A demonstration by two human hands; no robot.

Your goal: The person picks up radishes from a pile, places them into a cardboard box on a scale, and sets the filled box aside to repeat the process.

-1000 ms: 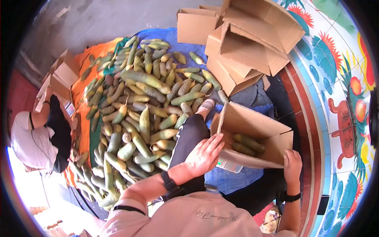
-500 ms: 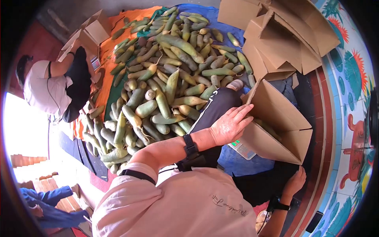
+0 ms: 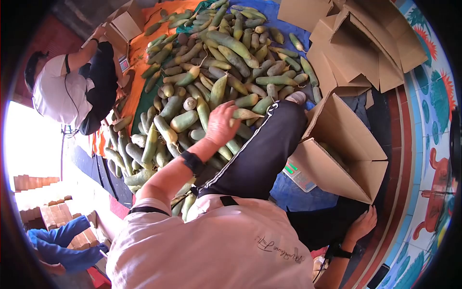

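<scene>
So the left hand [image 3: 222, 126] is down in the big pile of green radishes [image 3: 185, 120], fingers loosely bent at one pale-tipped radish [image 3: 246, 114], can't tell if they've closed on it. Right hand's [image 3: 364, 224] got its fingers released, resting by the near corner of the open cardboard box [image 3: 344, 149], which is right of the pile, over a digital scale [image 3: 301, 178], radishes inside.

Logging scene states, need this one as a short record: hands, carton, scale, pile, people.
left hand: at the vegetable pile, grip unclear
right hand: by open carton's near corner, contact unclear
carton contents: mostly hidden
scale: partly under carton, green display lit, digits unreadable
other cartons: beyond the open one
other people: one in white top, one in blue sleeves
</scene>
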